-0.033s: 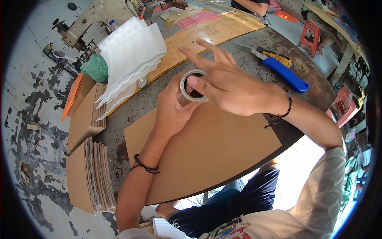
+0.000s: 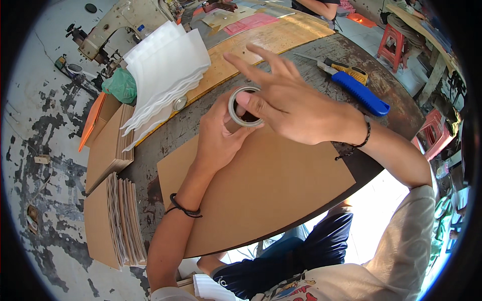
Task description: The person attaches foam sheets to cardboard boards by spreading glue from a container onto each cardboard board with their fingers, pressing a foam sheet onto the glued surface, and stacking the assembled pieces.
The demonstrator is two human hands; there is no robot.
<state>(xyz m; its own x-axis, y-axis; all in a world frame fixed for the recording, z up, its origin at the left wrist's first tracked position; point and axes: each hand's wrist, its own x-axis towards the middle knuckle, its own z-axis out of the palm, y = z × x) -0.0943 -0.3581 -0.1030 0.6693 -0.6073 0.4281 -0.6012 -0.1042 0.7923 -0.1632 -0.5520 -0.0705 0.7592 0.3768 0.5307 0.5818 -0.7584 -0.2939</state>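
Tape roll (image 2: 244, 107) held over cardboard sheet (image 2: 261, 185), at table centre. Left hand (image 2: 218, 138) grips it from 7 o'clock; right hand (image 2: 288, 108), fingers spread, picks at its rim. Position unchanged.

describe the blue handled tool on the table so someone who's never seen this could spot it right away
Start at the worn round table and the flat brown cardboard sheet on it. Beyond the right hand, near the table's far right edge, lies the utility knife. Its long bright blue handle sets it apart from the yellow-and-black cutter beside it.
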